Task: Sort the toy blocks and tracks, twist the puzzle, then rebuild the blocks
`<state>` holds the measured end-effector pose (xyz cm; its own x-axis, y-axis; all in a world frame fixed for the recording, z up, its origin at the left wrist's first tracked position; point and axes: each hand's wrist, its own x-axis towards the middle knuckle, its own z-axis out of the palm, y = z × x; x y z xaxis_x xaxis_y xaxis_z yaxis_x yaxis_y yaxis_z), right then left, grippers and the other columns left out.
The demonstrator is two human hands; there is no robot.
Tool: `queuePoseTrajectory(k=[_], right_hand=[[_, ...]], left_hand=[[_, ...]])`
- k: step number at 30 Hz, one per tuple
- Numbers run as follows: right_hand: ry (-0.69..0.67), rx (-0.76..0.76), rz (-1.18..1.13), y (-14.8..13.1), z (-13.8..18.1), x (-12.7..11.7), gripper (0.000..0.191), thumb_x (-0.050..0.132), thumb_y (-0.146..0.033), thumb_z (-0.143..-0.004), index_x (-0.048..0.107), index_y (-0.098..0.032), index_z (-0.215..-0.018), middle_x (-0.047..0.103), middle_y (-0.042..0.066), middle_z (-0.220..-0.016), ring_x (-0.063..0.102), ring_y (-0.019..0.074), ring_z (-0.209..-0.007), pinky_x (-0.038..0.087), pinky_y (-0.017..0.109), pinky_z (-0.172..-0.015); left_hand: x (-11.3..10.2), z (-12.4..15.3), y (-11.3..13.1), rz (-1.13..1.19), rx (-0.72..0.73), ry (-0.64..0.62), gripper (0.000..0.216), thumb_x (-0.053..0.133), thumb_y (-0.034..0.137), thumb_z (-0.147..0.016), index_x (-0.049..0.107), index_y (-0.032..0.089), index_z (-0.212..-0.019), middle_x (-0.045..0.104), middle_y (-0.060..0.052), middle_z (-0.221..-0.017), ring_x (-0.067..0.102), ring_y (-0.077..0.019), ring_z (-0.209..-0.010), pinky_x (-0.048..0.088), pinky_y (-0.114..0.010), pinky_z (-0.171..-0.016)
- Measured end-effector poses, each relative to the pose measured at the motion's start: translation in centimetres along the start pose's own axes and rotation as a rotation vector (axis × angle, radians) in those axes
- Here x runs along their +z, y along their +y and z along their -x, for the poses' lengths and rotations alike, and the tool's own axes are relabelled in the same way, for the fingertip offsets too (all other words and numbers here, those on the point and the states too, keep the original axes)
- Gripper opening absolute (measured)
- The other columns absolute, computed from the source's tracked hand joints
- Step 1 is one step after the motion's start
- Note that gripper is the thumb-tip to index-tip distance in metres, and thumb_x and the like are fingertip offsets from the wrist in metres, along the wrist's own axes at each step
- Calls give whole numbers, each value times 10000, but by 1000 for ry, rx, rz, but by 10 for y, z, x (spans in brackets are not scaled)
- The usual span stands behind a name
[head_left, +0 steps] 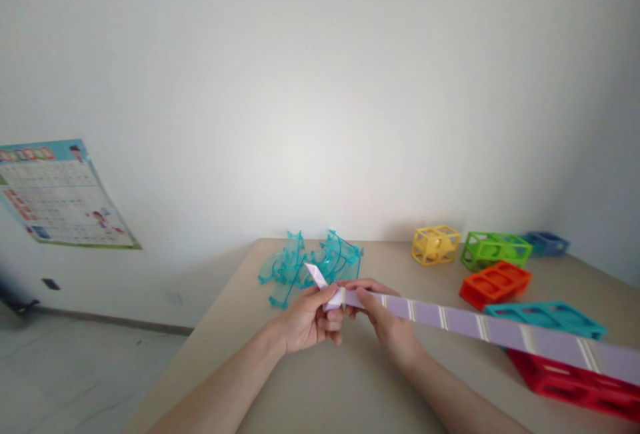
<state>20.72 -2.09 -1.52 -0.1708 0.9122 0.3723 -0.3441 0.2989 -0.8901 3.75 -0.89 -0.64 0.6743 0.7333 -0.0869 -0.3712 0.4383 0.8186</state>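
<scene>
A long lilac-and-white segmented snake puzzle (463, 323) stretches from between my hands out past the right edge of the view. Its left end is bent, with a short tip (316, 275) slanting up and to the left. My left hand (314, 317) pinches the bent part between thumb and curled fingers. Just to the right, my right hand (383, 314) grips the straight part, thumb on the near face and fingers behind. Both hands are close together above the table (320, 387).
Clear teal plastic pieces (293, 264) lie behind my hands. To the right stand open-frame blocks: yellow (435, 245), green (495, 249), dark blue (547, 244), orange (495, 284), teal (555, 314) and red (565, 381). A poster (65, 197) hangs on the wall at left.
</scene>
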Motion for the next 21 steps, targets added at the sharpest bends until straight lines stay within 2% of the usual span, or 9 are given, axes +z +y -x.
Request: queuePoseTrajectory(k=[5,8,12,15,18,21], right_hand=[[-4,45,-68,-1,-1,0,206,626,-352,-817,705,-166,-856,681,60,-768,596,168,-632,486,300,-618],[29,89,-117,0,-1,0,207,637,-344,-783,686,-144,-763,665,52,-674,582,154,-530,466,266,-506],[87,167,-186,3,-1,0,193,633,-320,-733,645,-139,-668,641,33,-575,538,136,-409,415,234,-388],[94,194,-200,2,-2,1,179,619,-307,-717,648,-137,-668,661,44,-591,537,133,-396,406,224,-364],[84,221,-208,0,-3,2,176,609,-301,-705,651,-139,-650,697,71,-664,536,128,-386,408,227,-350],[96,260,-211,-2,-2,4,175,599,-299,-683,641,-142,-616,691,69,-623,512,124,-345,379,221,-312]], left_hand=[[-3,0,1,-61,3,10,353,549,457,-855,575,136,-1000,428,32,-635,320,-48,-456,512,-244,-479],[-7,2,-1,-170,18,18,314,625,382,-821,551,151,-1020,437,34,-624,356,-57,-481,511,-236,-467],[-10,2,-3,-279,28,31,299,687,354,-772,493,170,-907,450,43,-607,376,-59,-483,483,-217,-442],[-8,3,-2,-336,58,43,321,681,375,-774,463,178,-903,455,51,-606,352,-48,-465,468,-212,-446],[-5,5,0,-402,83,3,360,676,416,-772,469,173,-937,450,57,-603,350,-48,-457,471,-227,-452],[-4,6,1,-474,87,-27,387,682,436,-761,484,161,-947,454,54,-605,368,-51,-457,476,-235,-447]])
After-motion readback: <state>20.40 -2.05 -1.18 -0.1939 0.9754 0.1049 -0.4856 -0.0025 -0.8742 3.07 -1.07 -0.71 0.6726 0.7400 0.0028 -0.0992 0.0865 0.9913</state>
